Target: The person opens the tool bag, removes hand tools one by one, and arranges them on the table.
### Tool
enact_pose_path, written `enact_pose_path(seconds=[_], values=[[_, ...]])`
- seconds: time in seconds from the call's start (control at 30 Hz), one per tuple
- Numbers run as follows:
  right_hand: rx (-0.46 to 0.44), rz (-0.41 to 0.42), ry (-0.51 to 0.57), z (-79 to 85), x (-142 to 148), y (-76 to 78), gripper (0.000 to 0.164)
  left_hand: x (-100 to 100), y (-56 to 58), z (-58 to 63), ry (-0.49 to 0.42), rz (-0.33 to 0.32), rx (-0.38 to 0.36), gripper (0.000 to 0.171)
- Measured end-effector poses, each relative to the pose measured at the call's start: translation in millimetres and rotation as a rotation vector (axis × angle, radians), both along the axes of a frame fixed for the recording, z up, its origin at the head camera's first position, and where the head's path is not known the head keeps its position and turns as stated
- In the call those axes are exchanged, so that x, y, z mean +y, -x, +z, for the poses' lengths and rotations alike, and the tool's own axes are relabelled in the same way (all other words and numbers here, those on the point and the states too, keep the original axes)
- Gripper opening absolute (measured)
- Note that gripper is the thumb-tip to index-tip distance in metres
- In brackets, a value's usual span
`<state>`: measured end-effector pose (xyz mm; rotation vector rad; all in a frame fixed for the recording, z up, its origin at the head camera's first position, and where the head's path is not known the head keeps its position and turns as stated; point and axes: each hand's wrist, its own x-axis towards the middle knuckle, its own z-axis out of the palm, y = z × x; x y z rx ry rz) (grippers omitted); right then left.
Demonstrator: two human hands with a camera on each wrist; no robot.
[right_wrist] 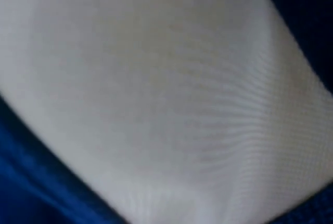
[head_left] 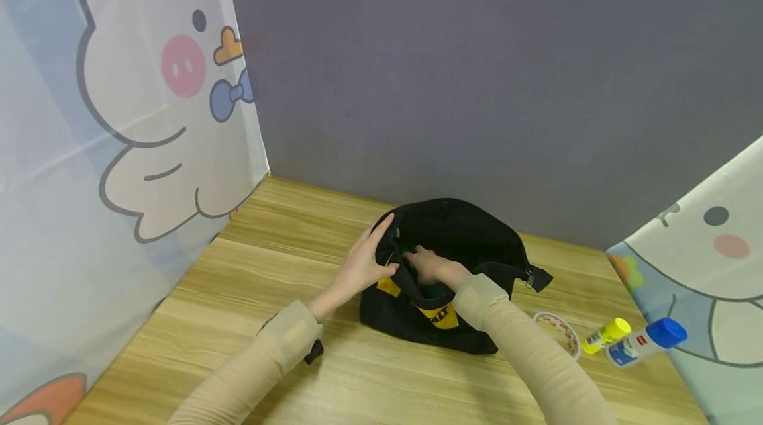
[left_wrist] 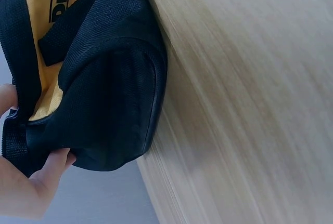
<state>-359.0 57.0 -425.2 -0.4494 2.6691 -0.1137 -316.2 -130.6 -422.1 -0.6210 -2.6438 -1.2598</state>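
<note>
A black tool bag (head_left: 393,319) with yellow label panels stands on the wooden table, its top spread wide. My left hand (head_left: 363,263) pinches the left side of its rim, thumb and fingers on either side of the fabric. In the left wrist view that hand (left_wrist: 26,182) grips the bag (left_wrist: 114,109) near its zipped edge. My right hand (head_left: 430,266) reaches down inside the bag, its fingertips partly hidden. Something dark teal shows beside those fingers, too little of it to name. A pale sleeve (right_wrist: 156,89) fills most of the right wrist view.
Right of the bag lie a roll of tape (head_left: 573,339), a yellow glue stick (head_left: 607,335) and a white glue bottle with a blue cap (head_left: 646,343). A grey wall (head_left: 453,81) rises behind the table. Printed cloths hang at left and right.
</note>
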Motion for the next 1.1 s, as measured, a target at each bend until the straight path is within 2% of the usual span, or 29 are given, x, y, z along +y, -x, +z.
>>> enact_pose_path(seconds=[0.3,0.67,0.83,1.1], values=[[0.006,-0.035,0.013,7.0,-1.6,-6.2,0.077,0.1,0.6,-0.7,0.002,0.003,0.006,0.100],[0.039,-0.042,0.006,8.5,-0.7,-2.3,0.075,0.0,0.8,0.6,-0.007,0.005,-0.006,0.099],[0.051,-0.048,0.010,18.1,0.4,-2.6,0.082,-0.5,0.0,1.2,-0.015,-0.003,-0.010,0.099],[0.082,0.006,0.042,40.0,5.3,-11.0,0.082,-1.5,-0.7,0.8,-0.027,-0.009,-0.028,0.099]])
